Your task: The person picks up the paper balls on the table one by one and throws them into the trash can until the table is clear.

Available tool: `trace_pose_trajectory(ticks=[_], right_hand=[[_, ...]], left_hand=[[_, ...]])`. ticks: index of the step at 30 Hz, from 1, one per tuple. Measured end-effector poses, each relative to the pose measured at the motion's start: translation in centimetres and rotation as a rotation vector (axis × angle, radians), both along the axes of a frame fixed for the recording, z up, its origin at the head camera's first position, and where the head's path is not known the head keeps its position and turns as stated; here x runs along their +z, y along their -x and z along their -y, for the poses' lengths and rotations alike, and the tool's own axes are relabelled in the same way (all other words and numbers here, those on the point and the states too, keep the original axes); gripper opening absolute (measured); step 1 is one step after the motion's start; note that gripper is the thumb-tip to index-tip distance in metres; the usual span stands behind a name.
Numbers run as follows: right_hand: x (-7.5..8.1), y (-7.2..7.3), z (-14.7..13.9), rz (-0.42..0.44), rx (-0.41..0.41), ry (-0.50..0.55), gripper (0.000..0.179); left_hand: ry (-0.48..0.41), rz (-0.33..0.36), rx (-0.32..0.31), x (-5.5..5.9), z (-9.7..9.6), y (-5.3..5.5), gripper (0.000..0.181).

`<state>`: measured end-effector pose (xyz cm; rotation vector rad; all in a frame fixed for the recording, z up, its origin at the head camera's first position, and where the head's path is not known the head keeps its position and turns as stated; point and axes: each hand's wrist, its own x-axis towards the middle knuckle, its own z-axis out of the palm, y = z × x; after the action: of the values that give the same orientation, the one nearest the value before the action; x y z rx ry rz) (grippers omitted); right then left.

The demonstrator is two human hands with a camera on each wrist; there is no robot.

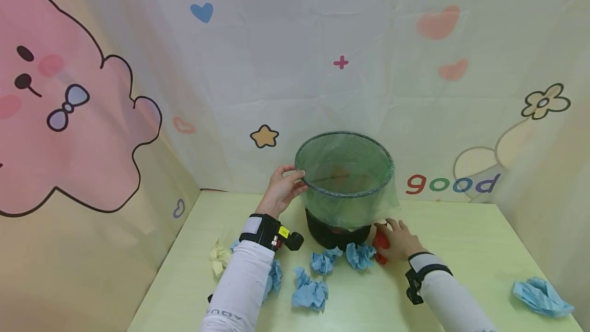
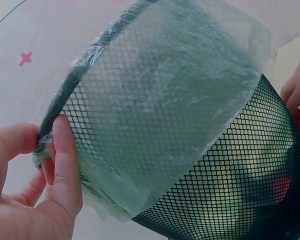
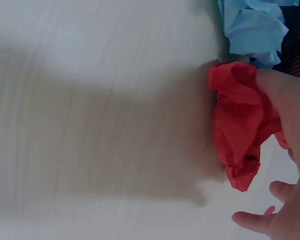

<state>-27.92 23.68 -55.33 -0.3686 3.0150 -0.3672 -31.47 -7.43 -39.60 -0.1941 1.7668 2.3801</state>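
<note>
A black mesh trash can (image 2: 240,175) stands at the back of the table. Over its rim, a thin translucent green trash bag (image 1: 341,209) is folded. My left hand (image 1: 285,188) pinches the left of that rim and the bag film between thumb and fingers. Low at the can's right side, my right hand (image 1: 400,242) holds a crumpled red paper (image 3: 240,120), with the thumb against it and other fingers spread apart; part of this grip is hidden. Yellowish and red patches show through the mesh in the left wrist view.
Crumpled blue papers (image 1: 311,291) lie in front of the can, one touching close by the red paper. A yellow crumpled paper (image 1: 218,257) is at the left. Another blue paper (image 1: 541,296) sits near the right edge. A printed curtain (image 1: 276,76) hangs behind the table.
</note>
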Motion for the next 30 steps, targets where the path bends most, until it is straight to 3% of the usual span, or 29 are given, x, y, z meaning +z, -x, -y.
trace_pose_trajectory(ticks=[8,19,27,30], right_hand=[[-1.2,-1.3,-0.5,0.01,0.013,0.04,0.066],[-2.7,-1.9,-0.4,-0.033,0.032,0.059,0.054],[-3.0,-2.1,-0.3,-0.14,0.111,0.027,0.04],[-2.9,-2.3,-0.1,-0.145,0.129,0.037,0.037]], left_hand=[[0.001,0.001,0.007,0.1,0.0,-0.1,0.038],[0.003,0.002,0.007,0.1,-0.1,-0.1,0.038],[0.003,0.001,0.006,0.0,-0.1,-0.1,0.038],[0.0,0.001,0.004,0.0,-0.1,-0.1,0.039]])
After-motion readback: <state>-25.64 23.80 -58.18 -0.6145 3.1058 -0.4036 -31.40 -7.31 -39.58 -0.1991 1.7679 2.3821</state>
